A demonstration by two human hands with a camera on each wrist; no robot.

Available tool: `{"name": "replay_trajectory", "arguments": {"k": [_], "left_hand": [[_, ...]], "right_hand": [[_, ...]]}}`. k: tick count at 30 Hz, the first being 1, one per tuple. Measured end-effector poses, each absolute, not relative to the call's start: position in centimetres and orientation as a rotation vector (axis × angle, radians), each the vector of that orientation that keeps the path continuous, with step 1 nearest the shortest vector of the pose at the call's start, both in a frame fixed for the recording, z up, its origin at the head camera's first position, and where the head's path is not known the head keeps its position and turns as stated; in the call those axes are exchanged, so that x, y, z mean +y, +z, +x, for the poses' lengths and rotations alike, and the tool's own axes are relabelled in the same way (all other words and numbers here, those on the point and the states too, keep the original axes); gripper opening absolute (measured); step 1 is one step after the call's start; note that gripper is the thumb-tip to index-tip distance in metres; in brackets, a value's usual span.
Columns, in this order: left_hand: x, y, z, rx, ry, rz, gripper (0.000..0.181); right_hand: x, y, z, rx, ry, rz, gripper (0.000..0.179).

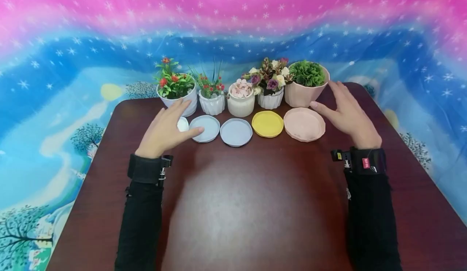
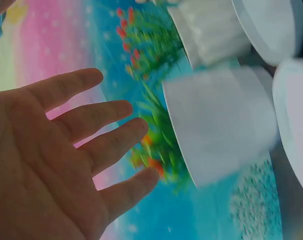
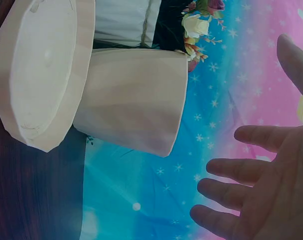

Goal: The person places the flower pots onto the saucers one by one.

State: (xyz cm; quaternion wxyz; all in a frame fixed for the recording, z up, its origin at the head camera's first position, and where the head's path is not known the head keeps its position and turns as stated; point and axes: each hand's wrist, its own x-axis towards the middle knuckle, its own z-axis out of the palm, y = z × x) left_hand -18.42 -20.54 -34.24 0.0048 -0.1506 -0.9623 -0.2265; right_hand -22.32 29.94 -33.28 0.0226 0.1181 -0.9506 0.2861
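My left hand, fingers spread and holding nothing, is over the left end of a row of potted plants, nearest the white pot with red-orange flowers. It partly hides a white saucer. On the right, my right hand has its fingers extended beside the large pink pot with a leafy green plant. A pink saucer lies in front of that pot. In the left wrist view the white pot stands beyond the fingertips; the right wrist view has the pink pot apart from the fingers.
Between the hands stand a white pot with red buds, a cream pot and a ribbed white pot with roses. Two pale blue saucers and a yellow saucer lie before them on the dark table. A printed cloth backdrop hangs behind.
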Motion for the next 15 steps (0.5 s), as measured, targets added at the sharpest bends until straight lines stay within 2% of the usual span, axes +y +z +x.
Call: {"name": "replay_trajectory", "arguments": {"k": [15], "left_hand": [[-9.2,-34.9,-19.7,-2.944,-0.633,-1.128,0.092]], "right_hand": [[30.1,-33.6,-21.8,-2.958,0.900,0.363,0.095]]}}
